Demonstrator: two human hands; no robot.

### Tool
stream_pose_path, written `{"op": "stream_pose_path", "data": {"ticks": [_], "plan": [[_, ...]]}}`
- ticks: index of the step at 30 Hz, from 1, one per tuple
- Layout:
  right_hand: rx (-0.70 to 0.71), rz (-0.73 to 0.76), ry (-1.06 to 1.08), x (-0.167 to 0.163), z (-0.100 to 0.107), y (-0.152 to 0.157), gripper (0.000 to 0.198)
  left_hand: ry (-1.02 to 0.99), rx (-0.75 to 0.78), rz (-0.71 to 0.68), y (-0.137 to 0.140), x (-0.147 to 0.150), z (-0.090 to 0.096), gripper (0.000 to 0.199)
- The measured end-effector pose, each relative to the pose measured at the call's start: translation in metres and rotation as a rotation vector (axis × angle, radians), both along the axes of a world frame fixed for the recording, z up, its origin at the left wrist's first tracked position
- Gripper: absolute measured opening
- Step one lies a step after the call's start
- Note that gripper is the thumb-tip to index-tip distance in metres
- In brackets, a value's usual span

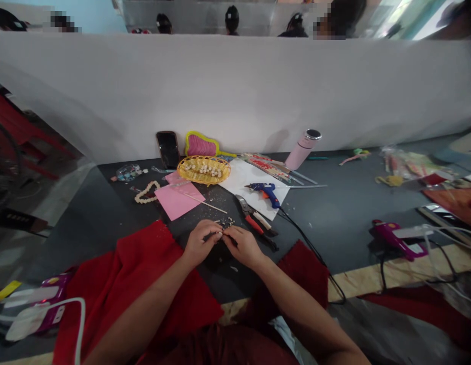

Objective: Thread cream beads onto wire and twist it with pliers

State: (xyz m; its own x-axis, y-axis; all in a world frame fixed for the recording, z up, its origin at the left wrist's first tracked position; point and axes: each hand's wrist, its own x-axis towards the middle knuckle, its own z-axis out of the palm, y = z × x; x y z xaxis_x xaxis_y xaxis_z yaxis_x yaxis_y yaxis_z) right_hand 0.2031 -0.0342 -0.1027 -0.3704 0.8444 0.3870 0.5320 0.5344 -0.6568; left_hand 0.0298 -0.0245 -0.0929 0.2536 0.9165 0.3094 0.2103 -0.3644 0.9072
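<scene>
My left hand [202, 241] and my right hand [241, 244] meet fingertip to fingertip over the dark table [224, 271]. Both are closed in a pinch around something too small to make out. Tiny light bits [230, 221] lie scattered just beyond the fingers. Close to my right hand rest red-handled pruning shears [254, 220]. A blue glue gun [268, 192] lies on a white sheet [239, 177]. Farther off, a yellow wicker basket [204, 177] holds small pale pieces. Pink paper [178, 200] and a heart-shaped beaded frame [146, 193] are left of it.
Red cloth [132, 274] spreads under my left forearm. A pink flask [303, 149] and a phone [167, 148] stand by the white partition [235, 91]. The glue gun's cord [307, 243] runs to the right front edge. Purple power strips [398, 239] sit at both sides.
</scene>
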Motion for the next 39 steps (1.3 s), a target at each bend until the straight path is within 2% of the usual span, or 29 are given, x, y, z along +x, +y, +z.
{"op": "stream_pose_path", "data": {"ticks": [6,11,13,16,20,23,27,31,35,37,39], "plan": [[-0.031,0.02,-0.027,0.006,-0.003,0.002,0.015,0.012,-0.087,0.099,0.0,-0.002,0.003,0.011],[-0.03,0.002,-0.024,0.01,-0.005,0.006,0.017,-0.041,-0.115,0.233,0.009,-0.01,-0.008,0.01],[0.013,-0.062,-0.076,0.018,-0.005,0.009,0.017,-0.034,-0.116,0.249,0.012,-0.012,-0.013,0.012],[0.072,-0.251,-0.238,0.036,-0.002,0.014,0.018,-0.011,-0.112,0.25,0.014,-0.013,-0.018,0.014],[0.024,-0.539,-0.517,0.057,0.009,0.014,0.019,-0.011,-0.166,0.299,0.015,-0.012,-0.018,0.018],[-0.031,-0.593,-0.634,0.06,0.013,0.011,0.027,-0.042,-0.212,0.311,0.015,-0.011,-0.015,0.021],[-0.036,-0.567,-0.663,0.056,0.012,0.011,0.02,-0.086,-0.233,0.304,0.016,-0.01,-0.014,0.022],[0.021,-0.552,-0.511,0.056,0.008,0.014,0.015,-0.092,-0.232,0.282,0.016,-0.01,-0.012,0.023],[0.011,-0.531,-0.094,0.059,0.017,0.02,0.022,-0.095,-0.188,0.266,0.014,-0.011,-0.009,0.024],[-0.113,-0.466,0.151,0.057,0.027,0.022,0.025,-0.112,-0.171,0.259,0.013,-0.011,-0.008,0.024],[-0.346,-0.375,0.384,0.052,0.04,0.023,0.029,-0.148,-0.161,0.242,0.013,-0.011,-0.009,0.024]]}}
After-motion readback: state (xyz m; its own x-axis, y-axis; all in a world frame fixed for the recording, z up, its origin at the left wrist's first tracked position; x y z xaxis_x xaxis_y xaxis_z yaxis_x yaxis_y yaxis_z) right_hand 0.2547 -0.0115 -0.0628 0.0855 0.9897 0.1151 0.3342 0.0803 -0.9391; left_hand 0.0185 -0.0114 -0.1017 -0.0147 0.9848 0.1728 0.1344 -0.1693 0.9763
